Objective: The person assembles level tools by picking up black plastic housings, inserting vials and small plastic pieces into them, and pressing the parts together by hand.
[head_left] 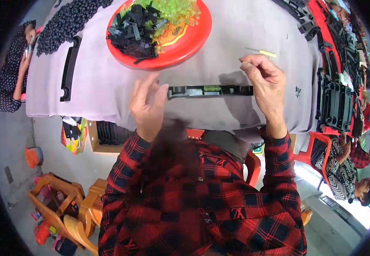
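Observation:
A long black plastic spirit level body lies on the cloth in front of me, with a yellow-green insert near its middle. My left hand is open at the left end of the level body, thumb and fingers apart; whether it touches that end I cannot tell. My right hand is over the other end, thumb and fingertips pinched together. Anything between those fingertips is too small to make out. Beyond the level body stands a red plate heaped with small black plastic pieces and clear yellow-green pieces.
A screwdriver with a yellow handle lies beyond my right hand. Another black level body lies at the left, near a pile of black round pieces. Stacked black bodies line the right edge. People sit at both sides.

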A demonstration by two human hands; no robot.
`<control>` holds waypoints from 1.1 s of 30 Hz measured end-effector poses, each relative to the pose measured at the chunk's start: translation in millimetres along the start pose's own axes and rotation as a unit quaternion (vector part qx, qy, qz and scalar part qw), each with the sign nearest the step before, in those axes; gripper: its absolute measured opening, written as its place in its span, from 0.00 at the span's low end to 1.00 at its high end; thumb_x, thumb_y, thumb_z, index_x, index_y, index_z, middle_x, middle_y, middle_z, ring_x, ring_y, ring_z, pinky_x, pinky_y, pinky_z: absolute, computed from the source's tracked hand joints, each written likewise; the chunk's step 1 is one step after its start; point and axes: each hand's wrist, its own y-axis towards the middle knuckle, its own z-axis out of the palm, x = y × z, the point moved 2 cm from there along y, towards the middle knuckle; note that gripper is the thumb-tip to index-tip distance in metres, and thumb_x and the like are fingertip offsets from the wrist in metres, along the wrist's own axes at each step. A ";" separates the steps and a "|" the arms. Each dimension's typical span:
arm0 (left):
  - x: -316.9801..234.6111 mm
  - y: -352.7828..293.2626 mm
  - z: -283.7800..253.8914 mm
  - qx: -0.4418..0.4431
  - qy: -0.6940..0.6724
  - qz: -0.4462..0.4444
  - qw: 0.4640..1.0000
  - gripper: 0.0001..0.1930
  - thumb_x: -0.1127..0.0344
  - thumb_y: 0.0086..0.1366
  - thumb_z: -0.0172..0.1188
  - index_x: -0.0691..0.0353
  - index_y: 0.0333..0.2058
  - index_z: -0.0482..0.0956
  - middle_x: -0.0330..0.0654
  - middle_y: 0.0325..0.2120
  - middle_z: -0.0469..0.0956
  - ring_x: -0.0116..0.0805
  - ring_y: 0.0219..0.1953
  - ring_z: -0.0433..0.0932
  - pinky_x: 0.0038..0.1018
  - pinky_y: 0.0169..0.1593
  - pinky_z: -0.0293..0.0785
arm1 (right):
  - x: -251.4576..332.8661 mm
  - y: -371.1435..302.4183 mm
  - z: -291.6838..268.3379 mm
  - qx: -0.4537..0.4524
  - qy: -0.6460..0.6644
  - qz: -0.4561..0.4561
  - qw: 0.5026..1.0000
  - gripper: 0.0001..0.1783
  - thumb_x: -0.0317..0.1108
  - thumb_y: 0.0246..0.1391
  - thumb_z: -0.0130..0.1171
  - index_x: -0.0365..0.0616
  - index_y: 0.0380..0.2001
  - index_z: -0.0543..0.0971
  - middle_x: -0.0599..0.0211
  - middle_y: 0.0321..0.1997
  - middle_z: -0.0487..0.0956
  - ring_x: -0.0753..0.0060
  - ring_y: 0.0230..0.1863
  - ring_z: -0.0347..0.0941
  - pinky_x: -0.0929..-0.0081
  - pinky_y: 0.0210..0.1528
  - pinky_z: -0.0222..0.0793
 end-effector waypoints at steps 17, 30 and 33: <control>-3.8 -1.3 -0.6 -0.009 -0.109 -0.139 0.984 0.26 0.57 0.75 0.54 0.64 0.17 0.75 0.28 0.13 0.64 0.16 0.17 0.59 0.21 0.22 0.51 | -5.0 95.0 93.3 0.191 -0.178 -0.127 0.957 0.08 0.32 0.55 0.60 0.42 0.36 0.84 0.62 0.26 0.82 0.74 0.27 0.77 0.73 0.34 0.74; -6.0 2.0 -1.9 0.029 -0.093 -0.094 0.991 0.26 0.57 0.74 0.57 0.66 0.17 0.73 0.31 0.14 0.67 0.20 0.19 0.64 0.23 0.24 0.60 | -25.2 106.3 152.9 0.246 -0.235 -0.070 0.938 0.12 0.35 0.55 0.66 0.39 0.38 0.84 0.63 0.30 0.85 0.75 0.31 0.79 0.74 0.35 0.75; -1.8 0.3 -0.7 0.011 -0.097 -0.093 0.991 0.26 0.57 0.74 0.57 0.66 0.17 0.74 0.31 0.14 0.67 0.19 0.19 0.63 0.22 0.24 0.59 | -18.0 103.8 155.3 0.241 -0.260 -0.073 0.932 0.10 0.33 0.54 0.66 0.37 0.36 0.84 0.66 0.30 0.85 0.80 0.31 0.77 0.77 0.36 0.74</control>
